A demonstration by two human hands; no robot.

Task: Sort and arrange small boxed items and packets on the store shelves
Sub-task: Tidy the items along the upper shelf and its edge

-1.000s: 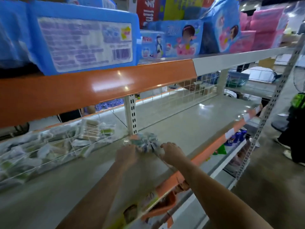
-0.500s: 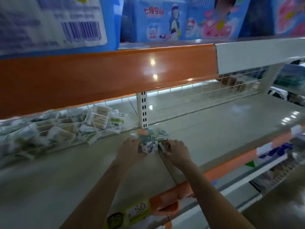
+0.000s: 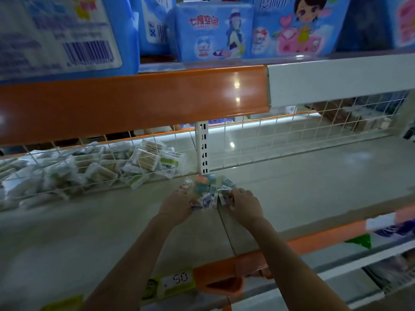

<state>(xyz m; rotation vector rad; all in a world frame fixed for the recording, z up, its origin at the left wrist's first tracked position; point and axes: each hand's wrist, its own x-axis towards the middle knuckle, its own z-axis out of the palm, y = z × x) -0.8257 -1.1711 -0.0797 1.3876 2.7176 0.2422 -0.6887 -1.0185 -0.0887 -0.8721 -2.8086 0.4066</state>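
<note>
Hands flank a heap of small boxes [image 3: 207, 194] on the shelf [image 3: 303, 194], just in front of the upright post [image 3: 203, 149]. Left hand [image 3: 177, 206] cups its side; right hand [image 3: 243, 205] pinches one box. Step: gathering. Next, judged: square them into rows.

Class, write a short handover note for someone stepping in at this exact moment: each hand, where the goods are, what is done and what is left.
Left hand and right hand: both on the small boxes, fingers curled at the pile's edges.
Boxes: a loose heap on the middle shelf, by the white upright post.
Swab packets: heaped behind the wire fence, to the left.
Done: boxes gathered together.
Left: line them up neatly.
</note>
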